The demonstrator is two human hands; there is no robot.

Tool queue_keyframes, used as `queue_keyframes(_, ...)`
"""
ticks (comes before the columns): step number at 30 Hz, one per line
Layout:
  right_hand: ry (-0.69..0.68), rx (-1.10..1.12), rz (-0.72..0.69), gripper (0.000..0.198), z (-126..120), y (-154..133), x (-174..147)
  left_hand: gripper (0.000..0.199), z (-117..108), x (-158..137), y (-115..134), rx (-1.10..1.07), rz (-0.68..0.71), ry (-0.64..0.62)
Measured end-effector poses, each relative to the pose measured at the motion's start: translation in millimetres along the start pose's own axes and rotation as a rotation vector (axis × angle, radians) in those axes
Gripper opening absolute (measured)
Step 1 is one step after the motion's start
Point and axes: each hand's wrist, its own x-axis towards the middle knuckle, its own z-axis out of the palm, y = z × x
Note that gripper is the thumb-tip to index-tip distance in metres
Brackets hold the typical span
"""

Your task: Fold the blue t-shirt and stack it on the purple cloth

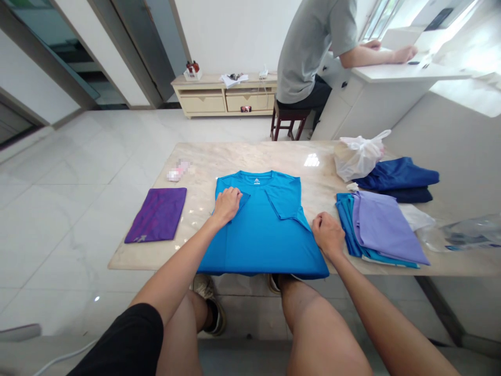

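A bright blue T-shirt [258, 235] lies on the table with its collar at the far side. Both sleeves are folded inward over its front, and its lower edge hangs over the near table edge. My left hand [228, 204] is closed on the folded sleeve at the left. At the right side of the shirt, my right hand [329, 234] is curled closed, and the fabric stretches to a point at its fingers. The fingertips of the right hand are partly hidden.
A folded purple garment [158, 215] lies left on the marble-patterned table [250, 151]. To the right are folded lilac and blue garments [387, 224], dark blue fabric [403, 175], a white plastic bag [358, 156] and a clear bottle [469, 232]. Beyond, a person [309, 52] sits on a stool.
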Motion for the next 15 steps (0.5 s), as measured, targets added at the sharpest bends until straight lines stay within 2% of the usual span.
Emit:
queue_keyframes(4,0.004,0.006,0.000,0.021,-1,-1,0,0.032,-9,14,-34,-0.093,-0.111,0.099)
queue_keyframes(8,0.001,0.004,-0.001,0.021,-1,-1,0,0.038,-5,27,-62,-0.148,-0.279,0.088)
queue_keyframes(15,0.016,0.001,0.008,0.021,2,3,0,0.024,7,49,-73,-0.166,-0.365,0.051)
